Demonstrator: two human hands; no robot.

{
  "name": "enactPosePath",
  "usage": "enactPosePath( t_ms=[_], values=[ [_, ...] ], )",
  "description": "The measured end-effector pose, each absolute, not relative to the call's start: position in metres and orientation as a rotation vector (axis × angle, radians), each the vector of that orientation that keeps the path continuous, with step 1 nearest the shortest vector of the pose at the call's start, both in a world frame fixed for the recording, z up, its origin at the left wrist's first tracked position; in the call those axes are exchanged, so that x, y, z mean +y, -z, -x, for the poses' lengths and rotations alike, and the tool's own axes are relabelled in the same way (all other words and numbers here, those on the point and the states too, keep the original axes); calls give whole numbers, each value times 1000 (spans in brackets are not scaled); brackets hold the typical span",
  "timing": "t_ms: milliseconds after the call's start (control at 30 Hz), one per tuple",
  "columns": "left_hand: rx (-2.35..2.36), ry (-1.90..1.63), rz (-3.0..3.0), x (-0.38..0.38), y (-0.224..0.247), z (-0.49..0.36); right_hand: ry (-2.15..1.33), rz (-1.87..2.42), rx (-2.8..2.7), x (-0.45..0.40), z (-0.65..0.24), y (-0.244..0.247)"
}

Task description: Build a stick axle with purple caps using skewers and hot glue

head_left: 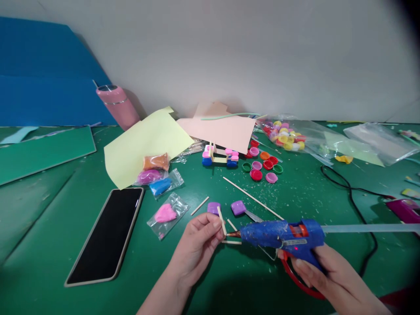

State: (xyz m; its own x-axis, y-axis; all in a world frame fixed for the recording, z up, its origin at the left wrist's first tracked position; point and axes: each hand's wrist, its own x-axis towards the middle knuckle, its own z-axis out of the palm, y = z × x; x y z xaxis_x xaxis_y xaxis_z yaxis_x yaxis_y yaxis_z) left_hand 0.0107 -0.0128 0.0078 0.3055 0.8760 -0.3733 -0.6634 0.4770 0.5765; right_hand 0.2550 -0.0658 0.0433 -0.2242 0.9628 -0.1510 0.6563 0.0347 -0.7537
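The left hand [203,234] pinches a short, pale wooden stick [222,220] between thumb and fingertips, the stick leaning upright. The right hand [323,273] grasps the blue plastic glue gun with a red trigger [278,234], its fingers wrapped at the handle and trigger; the copper-coloured nozzle [233,234] points at the stick's lower end, close beside the left fingertips. Just beyond the left fingers sits a purple clay block [214,208], with a second purple block [238,207] to its right. Farther beyond the fingers stands a small pink, blue and cream model [219,156], near scattered round coloured plastic caps [256,175].
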Motion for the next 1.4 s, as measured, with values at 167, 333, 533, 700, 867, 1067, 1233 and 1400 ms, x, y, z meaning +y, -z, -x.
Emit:
enactPosePath(
  t_ms=[167, 333, 533, 700, 867, 1067, 1233, 1400],
  values=[
    [697, -1046, -351, -13, -7, -11, -992, 1619, -1976, -64, -257, -43],
    [697, -1044, -350, -14, -5, -11, -985, 1602, -2015, -60, -258, -41],
    [704, -1043, -347, -14, -6, -12, -1027, 1635, -2029, -64, -261, -38],
    [691, -1047, -343, -14, -5, -11, -1066, 1621, -2014, -64, -260, -39],
    [706, -1033, -334, -14, -4, -11, -1064, 1606, -1986, -62, -257, -41],
    [705, -1029, -336, -13, -4, -12, -1051, 1624, -1971, -60, -256, -43],
    [713, -1021, -332, -14, -5, -12, -1029, 1651, -1993, -60, -255, -42],
    [718, -1009, -332, -15, -6, -11, -992, 1638, -1989, -61, -254, -43]
  ],
)
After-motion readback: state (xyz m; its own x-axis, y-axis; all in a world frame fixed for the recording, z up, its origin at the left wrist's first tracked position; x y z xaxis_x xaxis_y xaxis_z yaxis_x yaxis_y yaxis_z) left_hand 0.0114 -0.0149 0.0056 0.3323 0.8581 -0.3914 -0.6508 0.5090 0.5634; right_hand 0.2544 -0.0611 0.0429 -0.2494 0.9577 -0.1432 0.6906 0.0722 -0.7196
